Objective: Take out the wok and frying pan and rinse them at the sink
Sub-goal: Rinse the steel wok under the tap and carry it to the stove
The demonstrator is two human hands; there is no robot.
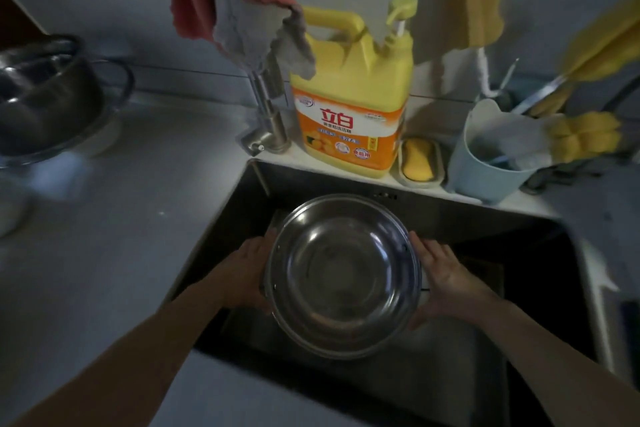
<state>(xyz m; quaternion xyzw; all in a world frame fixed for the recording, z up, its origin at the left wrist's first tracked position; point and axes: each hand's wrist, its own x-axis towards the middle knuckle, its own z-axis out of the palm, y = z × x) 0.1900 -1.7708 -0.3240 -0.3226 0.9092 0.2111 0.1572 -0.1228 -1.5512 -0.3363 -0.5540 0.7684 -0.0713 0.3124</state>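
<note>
Left hand (247,274): flat against the left side of the steel bowl, fingers straight and pressing, not curled round the rim.
Right hand (441,274): mirrors it on the right side, palm inward, fingers extended along the rim.
Steel bowl (343,276): round, shiny, handleless; carried between both palms over the sink, mouth up, apparently empty. Whether this counts as the wok is doubtful; it reads as a basin.
Sink (433,210): dark rectangular basin set in the pale counter; no running water visible.
Faucet (266,107): steel, at the back-left corner, its upper part draped with a red and grey cloth (239,7).
Detergent jug (353,97): yellow, pump-topped, on the ledge just beside the faucet.
Soap dish (419,163): holds a yellow bar, between the jug and a blue cup (485,166).
Pot with glass lid (45,97): on the counter at far left, well apart from the sink.
Frying pan: not in view.
Progress: judged early. One vessel is at the sink; rinsing has seemingly not begun, and the pan is yet to be fetched.
</note>
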